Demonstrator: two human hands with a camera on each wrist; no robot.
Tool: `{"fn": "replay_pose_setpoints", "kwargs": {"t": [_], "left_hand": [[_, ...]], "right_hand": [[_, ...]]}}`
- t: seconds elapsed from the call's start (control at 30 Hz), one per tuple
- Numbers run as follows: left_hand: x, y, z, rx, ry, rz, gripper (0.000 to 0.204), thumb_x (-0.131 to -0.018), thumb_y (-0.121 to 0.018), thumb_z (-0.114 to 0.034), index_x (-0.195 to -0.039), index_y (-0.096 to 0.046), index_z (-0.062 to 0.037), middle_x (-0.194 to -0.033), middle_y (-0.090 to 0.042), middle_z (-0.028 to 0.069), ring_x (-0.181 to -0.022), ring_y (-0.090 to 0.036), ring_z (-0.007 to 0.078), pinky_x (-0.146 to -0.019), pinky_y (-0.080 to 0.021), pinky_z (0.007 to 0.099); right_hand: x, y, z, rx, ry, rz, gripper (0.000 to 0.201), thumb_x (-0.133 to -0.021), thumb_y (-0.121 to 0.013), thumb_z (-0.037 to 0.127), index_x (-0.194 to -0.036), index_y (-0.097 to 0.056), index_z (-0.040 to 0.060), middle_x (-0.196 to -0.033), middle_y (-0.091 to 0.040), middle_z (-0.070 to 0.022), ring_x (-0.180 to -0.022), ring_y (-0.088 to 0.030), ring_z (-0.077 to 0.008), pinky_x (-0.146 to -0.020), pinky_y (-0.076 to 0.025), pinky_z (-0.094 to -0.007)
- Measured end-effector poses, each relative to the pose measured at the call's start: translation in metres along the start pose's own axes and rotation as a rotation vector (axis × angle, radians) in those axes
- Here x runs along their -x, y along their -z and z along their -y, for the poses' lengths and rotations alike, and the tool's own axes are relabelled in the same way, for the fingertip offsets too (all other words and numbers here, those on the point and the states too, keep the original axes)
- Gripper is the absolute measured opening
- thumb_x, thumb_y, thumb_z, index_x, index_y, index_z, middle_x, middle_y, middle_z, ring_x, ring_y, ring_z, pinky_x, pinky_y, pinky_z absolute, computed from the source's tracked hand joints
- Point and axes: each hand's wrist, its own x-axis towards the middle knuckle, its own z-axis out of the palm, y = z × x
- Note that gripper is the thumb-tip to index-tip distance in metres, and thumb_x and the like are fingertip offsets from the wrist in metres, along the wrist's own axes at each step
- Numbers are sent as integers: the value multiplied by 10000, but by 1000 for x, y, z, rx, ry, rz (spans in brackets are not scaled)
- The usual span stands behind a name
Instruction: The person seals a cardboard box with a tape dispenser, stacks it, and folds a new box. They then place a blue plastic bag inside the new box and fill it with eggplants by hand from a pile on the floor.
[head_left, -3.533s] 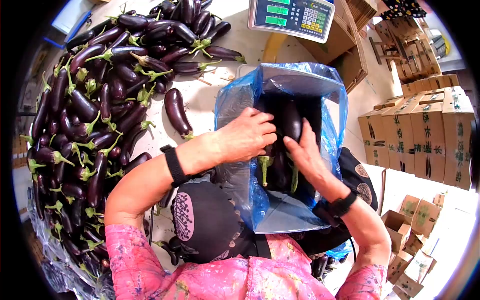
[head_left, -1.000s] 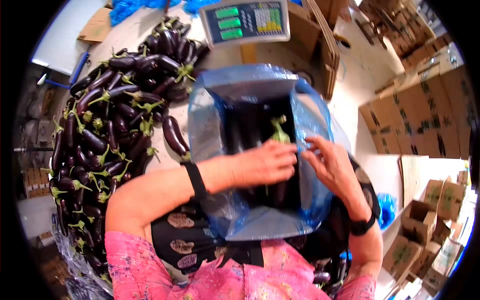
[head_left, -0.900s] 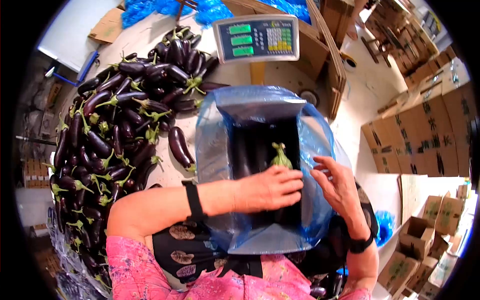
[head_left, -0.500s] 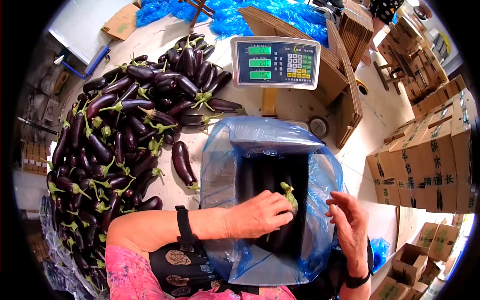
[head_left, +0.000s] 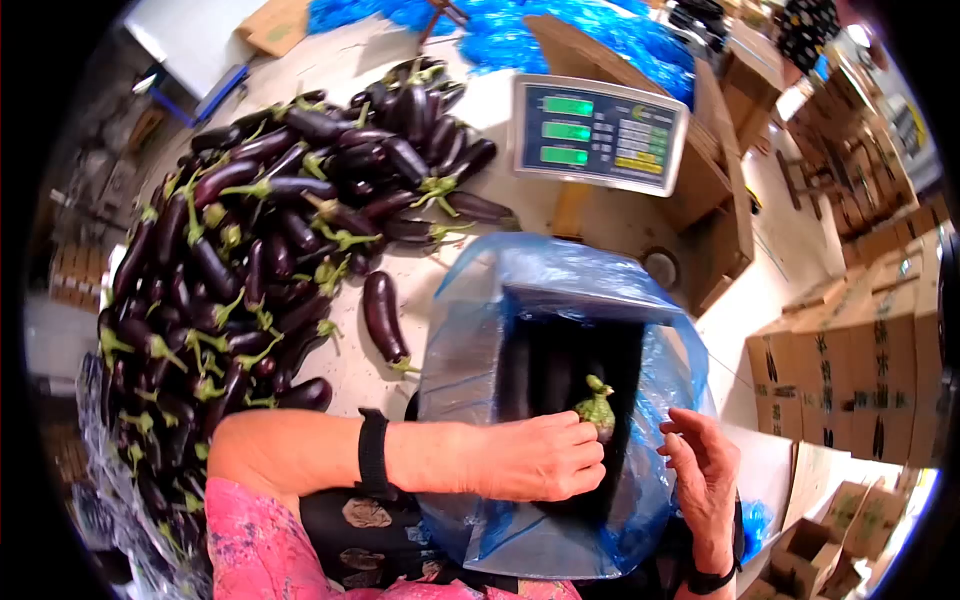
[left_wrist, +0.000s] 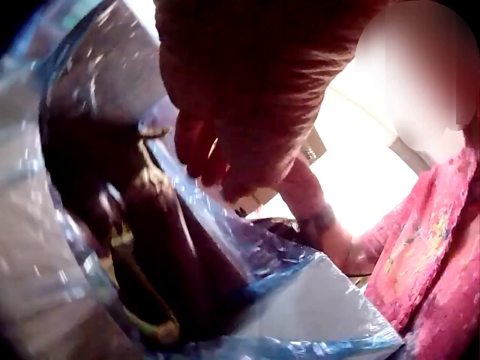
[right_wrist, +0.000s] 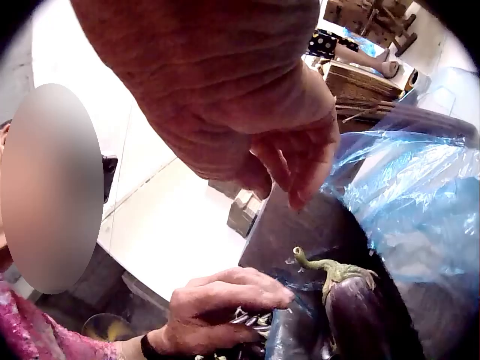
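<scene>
A box lined with a blue plastic bag (head_left: 465, 400) stands before me, with dark purple eggplants inside. One eggplant (right_wrist: 356, 315) has its green cap and stem toward the far end. My left hand (head_left: 540, 458) is over the box, overlapping that eggplant's body in the head view. Its fingers are loosely curled, and in the left wrist view they hang above the eggplants with nothing in them. My right hand (head_left: 705, 475) hovers at the bag's right edge, fingers bent and thumb apart, holding nothing.
A large heap of eggplants (head_left: 270, 240) covers the table's left side. One loose eggplant (head_left: 383, 318) lies between heap and box. Behind the box are a scale display (head_left: 600, 133) and cardboard sheets (head_left: 735, 200). Stacked cartons (head_left: 850, 360) stand at right.
Earlier both hands were inside the box on an eggplant; the right hand has since moved out to the bag's right side. The left stays over the box. The head view has shifted.
</scene>
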Motion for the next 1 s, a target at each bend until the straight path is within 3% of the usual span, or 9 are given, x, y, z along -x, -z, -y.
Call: {"fn": "replay_pose_setpoints", "kwargs": {"t": [0.07, 0.13, 0.17, 0.23, 0.37, 0.43, 0.5, 0.67, 1.0], "left_hand": [[17, 19, 4, -50, 5, 26, 203, -778, -604, -196, -928, -562, -65, -817, -498, 18, -781, -533, 202, -659, -425, 341], [50, 44, 10, 88, 187, 39, 241, -814, -639, -202, -997, -581, -57, -872, -548, 68, -837, -577, 261, -705, -470, 386], [70, 54, 12, 156, 295, -1, 260, -828, -658, -199, -1031, -594, -48, -900, -568, 91, -872, -592, 291, -734, -490, 410], [128, 62, 14, 185, 505, -60, 314, -847, -688, -185, -1117, -613, -42, -966, -598, 137, -939, -604, 347, -815, -512, 440], [245, 42, -11, 299, 1022, -25, 373, -871, -688, -246, -1166, -622, -27, -1026, -649, 171, -992, -625, 366, -861, -505, 469], [309, -3, -31, 198, 1184, 1, 361, -878, -670, -254, -1161, -634, -32, -1023, -660, 169, -1001, -631, 365, -866, -504, 464], [347, -23, -54, 281, 1338, 25, 349, -872, -673, -235, -1152, -640, -29, -1030, -662, 170, -1012, -632, 366, -871, -504, 460], [401, -52, -87, 142, 1463, -170, 355, -832, -684, -180, -1144, -647, -16, -1048, -643, 207, -1032, -605, 402, -907, -478, 488], [438, -33, -69, -33, 1537, -401, 293, -833, -703, -179, -1102, -680, -66, -1032, -634, 166, -1002, -621, 368, -870, -505, 451]], "right_hand": [[0, -3, 5, 21, -64, 13, 286, -938, -616, 55, -1213, -644, -19, -1004, -719, -125, -826, -687, -165, -724, -538, -271], [1, -11, 1, 31, -88, 19, 272, -955, -587, 75, -1204, -650, -13, -990, -719, -109, -807, -654, -123, -674, -516, -242], [0, -9, 4, 49, -164, 119, 389, -949, -606, 115, -1300, -564, -47, -1095, -679, -181, -916, -662, -227, -776, -531, -331], [-3, -16, -11, 130, -69, 171, 354, -962, -638, 201, -1253, -610, 1, -1083, -687, -78, -837, -628, -134, -685, -490, -251], [-12, -41, -4, 464, 133, 268, 409, -935, -686, 254, -1256, -608, 14, -1203, -628, -106, -905, -624, -178, -682, -482, -264], [-15, -53, -3, 597, 290, 287, 526, -895, -724, 249, -1322, -545, 1, -1371, -509, -192, -1222, -540, -343, -975, -456, -380], [-20, -62, -20, 735, 461, 254, 625, -874, -749, 233, -1370, -471, -28, -1399, -472, -239, -1295, -478, -416, -1090, -374, -429], [-34, -75, -71, 873, 365, 216, 889, -863, -763, 250, -1492, -253, -117, -1458, -410, -372, -1335, -438, -492, -1122, -348, -466], [-39, -85, -60, 1127, 451, 287, 715, -930, -653, 225, -1446, -308, -129, -1354, -491, -358, -1227, -491, -501, -1063, -390, -502]]}}
